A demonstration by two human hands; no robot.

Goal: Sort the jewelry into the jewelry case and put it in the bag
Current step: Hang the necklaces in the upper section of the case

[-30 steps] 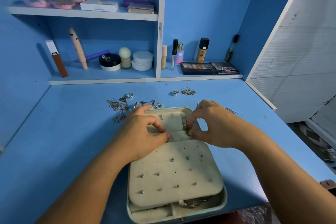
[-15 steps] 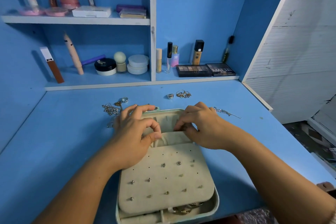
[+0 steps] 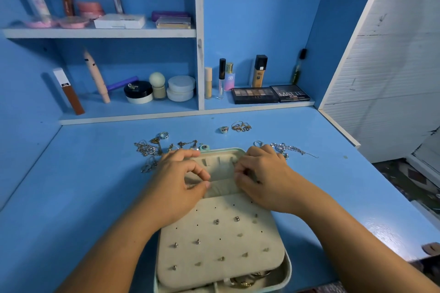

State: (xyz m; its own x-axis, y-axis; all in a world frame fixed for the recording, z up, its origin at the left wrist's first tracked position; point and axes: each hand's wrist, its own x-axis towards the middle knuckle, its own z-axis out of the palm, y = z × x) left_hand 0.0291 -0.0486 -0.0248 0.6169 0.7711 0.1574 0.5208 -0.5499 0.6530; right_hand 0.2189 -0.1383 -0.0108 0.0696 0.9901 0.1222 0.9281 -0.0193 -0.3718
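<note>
The jewelry case (image 3: 287, 269) lies open on the blue desk, pale green outside and cream inside. Its near half is an earring panel (image 3: 214, 245) with several studs, and gold pieces show in the compartments beneath. The far half has a cloth pocket (image 3: 222, 185) under small hooks. My left hand (image 3: 183, 183) pinches the pocket's left edge between thumb and forefinger. My right hand (image 3: 259, 178) curls its fingertips at the pocket's right edge around a chain, which is almost hidden. Loose chains (image 3: 147, 150), rings (image 3: 240, 126) and a silver chain (image 3: 294, 149) lie beyond the case. No bag is in view.
Two shelves behind the desk carry cosmetics: eyeshadow palettes (image 3: 254, 95), bottles, jars (image 3: 181, 88) and tubes. The desk's right edge (image 3: 340, 128) drops off beside a white wall. Bare blue desk surface lies on both sides of the case.
The chain that my right hand held over the pocket has gone down into it, out of sight. Both hands stayed at the pocket, and the view tilted up a little.
</note>
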